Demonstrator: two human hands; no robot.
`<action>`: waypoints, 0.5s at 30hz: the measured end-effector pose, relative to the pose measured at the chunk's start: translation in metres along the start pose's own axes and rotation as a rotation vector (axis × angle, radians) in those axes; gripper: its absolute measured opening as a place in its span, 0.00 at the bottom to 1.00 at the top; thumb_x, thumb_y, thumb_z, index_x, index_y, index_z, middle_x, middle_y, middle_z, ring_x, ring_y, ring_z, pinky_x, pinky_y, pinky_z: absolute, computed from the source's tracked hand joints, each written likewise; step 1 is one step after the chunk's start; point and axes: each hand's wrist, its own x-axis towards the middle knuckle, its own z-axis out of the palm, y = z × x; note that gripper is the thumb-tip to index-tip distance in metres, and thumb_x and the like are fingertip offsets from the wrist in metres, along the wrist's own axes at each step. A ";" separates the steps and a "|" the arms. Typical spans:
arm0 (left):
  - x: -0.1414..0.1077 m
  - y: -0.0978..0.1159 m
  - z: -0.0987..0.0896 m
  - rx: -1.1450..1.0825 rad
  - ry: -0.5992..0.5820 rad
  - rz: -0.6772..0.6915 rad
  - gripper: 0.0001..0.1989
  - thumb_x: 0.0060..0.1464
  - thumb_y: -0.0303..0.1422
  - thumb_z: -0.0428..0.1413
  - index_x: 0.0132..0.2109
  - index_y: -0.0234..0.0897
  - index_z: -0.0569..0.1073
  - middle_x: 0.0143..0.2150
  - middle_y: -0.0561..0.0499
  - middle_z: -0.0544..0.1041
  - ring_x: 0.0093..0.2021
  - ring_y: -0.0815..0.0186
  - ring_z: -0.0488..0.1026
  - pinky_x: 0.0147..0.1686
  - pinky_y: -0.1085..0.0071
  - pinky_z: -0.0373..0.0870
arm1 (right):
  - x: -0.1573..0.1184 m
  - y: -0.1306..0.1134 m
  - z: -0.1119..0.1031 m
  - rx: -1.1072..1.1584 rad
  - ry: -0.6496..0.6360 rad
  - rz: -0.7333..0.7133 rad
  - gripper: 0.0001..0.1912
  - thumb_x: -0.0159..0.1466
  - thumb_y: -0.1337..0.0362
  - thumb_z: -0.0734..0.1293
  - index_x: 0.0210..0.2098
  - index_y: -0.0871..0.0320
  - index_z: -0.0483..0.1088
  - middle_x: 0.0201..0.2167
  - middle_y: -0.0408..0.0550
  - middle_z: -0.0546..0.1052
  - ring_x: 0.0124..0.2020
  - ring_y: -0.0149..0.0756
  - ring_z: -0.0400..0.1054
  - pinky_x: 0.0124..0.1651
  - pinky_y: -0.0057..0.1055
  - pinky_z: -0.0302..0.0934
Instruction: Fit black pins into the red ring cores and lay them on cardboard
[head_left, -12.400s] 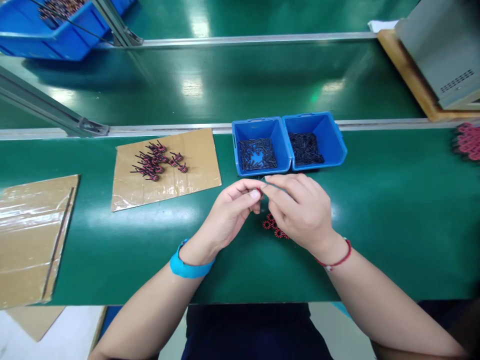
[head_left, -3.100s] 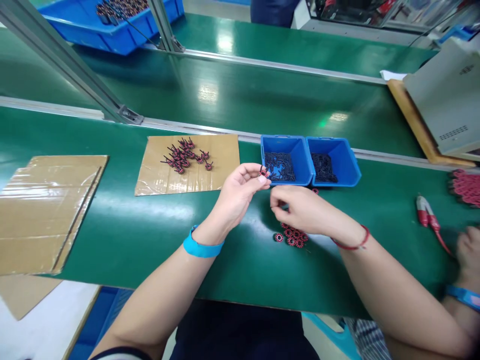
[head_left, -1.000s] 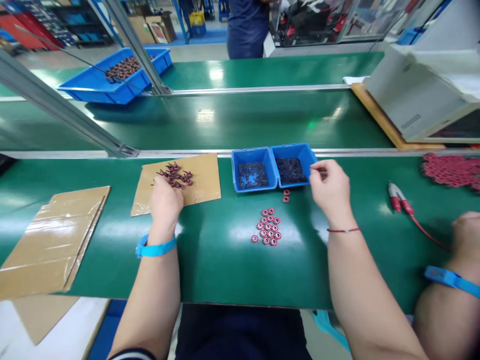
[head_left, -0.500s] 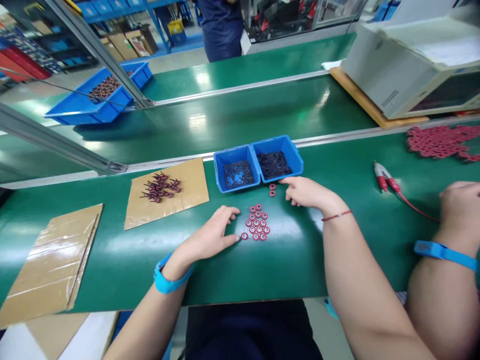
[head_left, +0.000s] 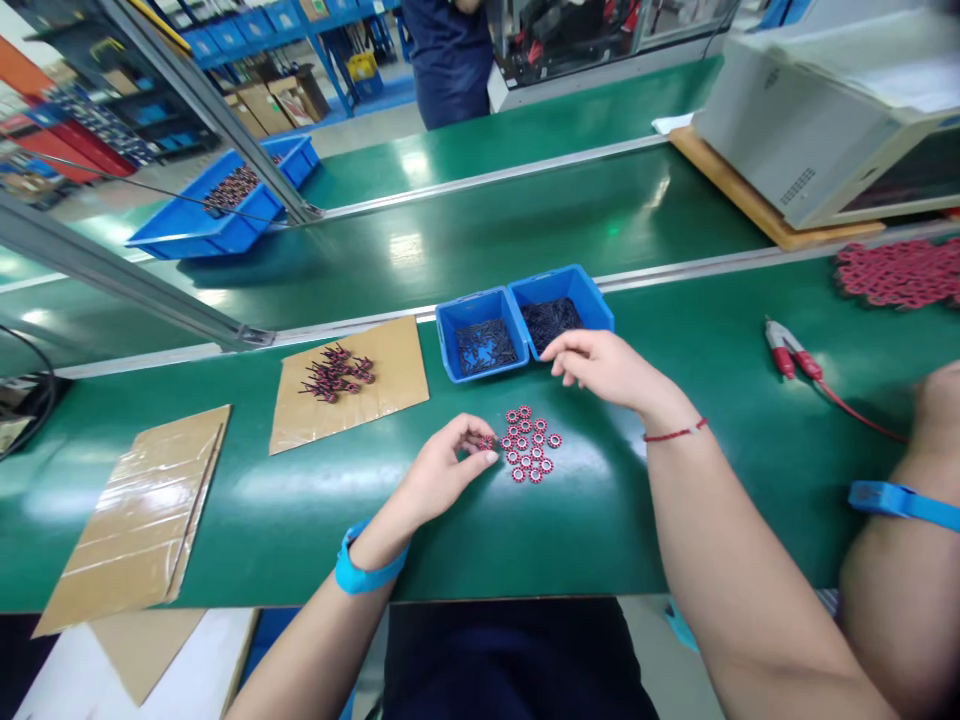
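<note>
My left hand (head_left: 442, 470) is closed in a pinch on a small red toothed ring (head_left: 486, 442), just above the green bench. Beside it lies a cluster of similar red rings (head_left: 526, 461), flat on the surface. My right hand (head_left: 600, 365) hangs at the front edge of the right blue bin (head_left: 609, 318), fingers loosely bent and apart, its thumb hidden. No object shows in it. Thin black pieces (head_left: 551, 318) fill the bottom of that bin. The left blue bin (head_left: 484, 372), touching it, holds fewer black pieces.
Rings with black pins (head_left: 334, 372) lie on a cardboard sheet (head_left: 397, 390). More cardboard (head_left: 135, 530) is at left. Red-handled clip (head_left: 793, 352), red parts (head_left: 896, 275) and another person's arm (head_left: 900, 570) are at right. A metal post (head_left: 217, 110) rises behind.
My left hand has picked up a ring and lifted it slightly. My right hand has moved up to the right bin's edge, and the rings formerly near the bins now lie by the cluster.
</note>
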 end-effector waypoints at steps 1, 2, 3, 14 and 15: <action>0.003 0.004 -0.002 -0.123 0.000 -0.011 0.10 0.53 0.33 0.62 0.41 0.38 0.71 0.39 0.49 0.76 0.39 0.64 0.72 0.43 0.64 0.69 | 0.006 -0.002 0.000 -0.092 0.127 -0.018 0.17 0.65 0.69 0.57 0.47 0.60 0.75 0.40 0.51 0.81 0.36 0.35 0.75 0.41 0.30 0.67; 0.006 0.009 -0.004 -0.227 0.000 -0.019 0.11 0.51 0.33 0.64 0.41 0.37 0.71 0.38 0.50 0.76 0.38 0.65 0.72 0.41 0.66 0.69 | 0.015 -0.004 0.000 -0.204 0.216 -0.022 0.18 0.67 0.68 0.57 0.49 0.60 0.74 0.43 0.53 0.81 0.41 0.37 0.75 0.46 0.32 0.67; 0.011 0.013 -0.006 -0.310 0.003 -0.022 0.13 0.50 0.33 0.66 0.40 0.37 0.72 0.38 0.50 0.76 0.37 0.66 0.73 0.40 0.67 0.69 | 0.025 -0.005 0.001 -0.314 0.261 -0.013 0.18 0.68 0.68 0.56 0.50 0.60 0.74 0.47 0.55 0.80 0.46 0.40 0.74 0.51 0.34 0.65; 0.042 0.011 -0.009 -0.693 0.031 -0.032 0.14 0.47 0.38 0.68 0.39 0.34 0.79 0.32 0.50 0.78 0.30 0.70 0.72 0.34 0.71 0.68 | 0.081 -0.003 0.014 -0.520 0.104 0.107 0.15 0.66 0.69 0.61 0.43 0.61 0.79 0.44 0.60 0.82 0.47 0.47 0.76 0.49 0.36 0.65; 0.041 0.009 -0.009 -0.698 0.034 -0.038 0.15 0.48 0.38 0.67 0.40 0.34 0.79 0.34 0.48 0.79 0.32 0.69 0.74 0.35 0.71 0.69 | 0.079 -0.002 0.015 -0.509 0.117 0.100 0.16 0.67 0.68 0.60 0.43 0.60 0.79 0.45 0.59 0.82 0.48 0.47 0.76 0.51 0.36 0.64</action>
